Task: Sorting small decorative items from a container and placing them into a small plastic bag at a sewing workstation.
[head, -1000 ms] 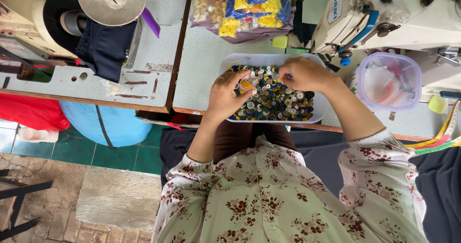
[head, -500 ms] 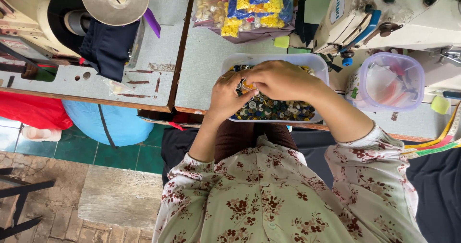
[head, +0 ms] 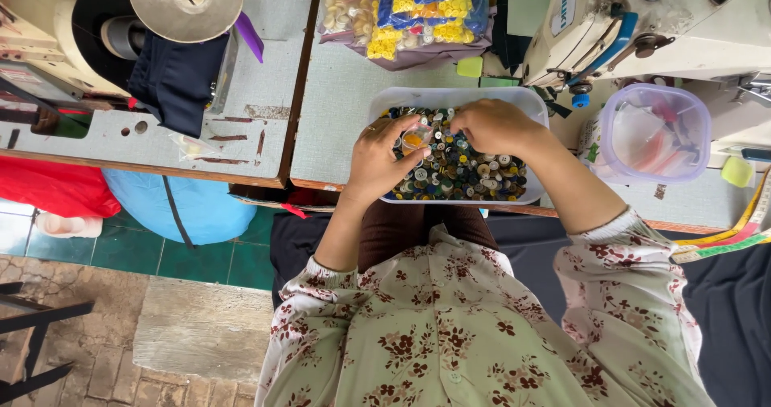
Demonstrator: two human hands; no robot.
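So a white rectangular tray (head: 482,95) full of mixed buttons (head: 458,170) is parked at the near edge of the counter (head: 337,134), and both hands are held right over it. A small yellowish button (head: 414,139) is being pinched in the left hand (head: 377,159), between thumb and fingers, just above the pile. The right hand (head: 494,126) is curled over the far side of the tray with fingertips tucked down into the buttons; whether anything is actually pinched in that grip can't be told, since it's hidden under the knuckles. Looks like a sorting or picking step is in hand, one button lifted out while the pile gets raked. For the next move, a light pinch and a careful lift would be needed so neighbours aren't dragged out. Bags of sorted yellow and blue buttons (head: 418,5) are stacked behind the tray, a lidded clear tub (head: 654,134) sits to the right, sewing machine (head: 642,21) beyond.
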